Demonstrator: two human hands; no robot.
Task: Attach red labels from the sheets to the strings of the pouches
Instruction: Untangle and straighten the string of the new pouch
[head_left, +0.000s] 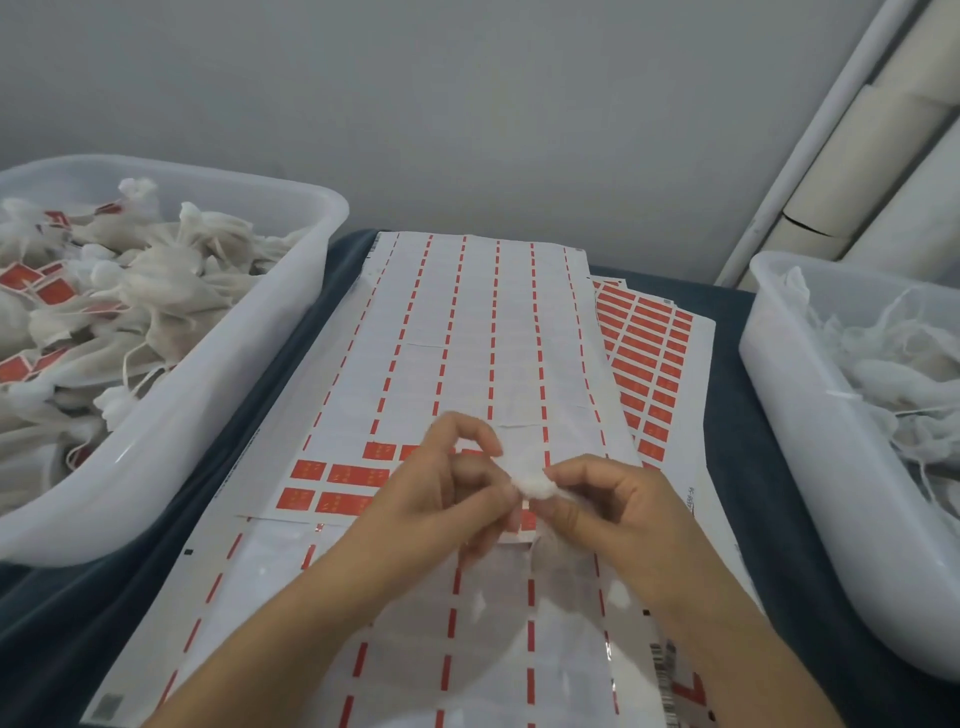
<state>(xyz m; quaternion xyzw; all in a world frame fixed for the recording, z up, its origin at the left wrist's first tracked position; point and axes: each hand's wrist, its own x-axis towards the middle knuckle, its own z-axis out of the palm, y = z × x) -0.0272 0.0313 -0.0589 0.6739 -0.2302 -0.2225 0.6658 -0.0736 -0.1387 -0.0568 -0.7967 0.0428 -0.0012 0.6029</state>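
Two hands, left hand (441, 483) and right hand (618, 504), fingers pinching a blurred white pouch (535, 486), string indistinct

Dark blue cloth (62, 613) on tabletop, grey wall (467, 104) behind — pale cardboard tubes (883, 156) leaning top rt.

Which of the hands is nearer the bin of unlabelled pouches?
Right. The right hand is over the label sheet, toward the unlabelled-pouch bin; the left hand is farther away, on the labelled-pouch bin's side.
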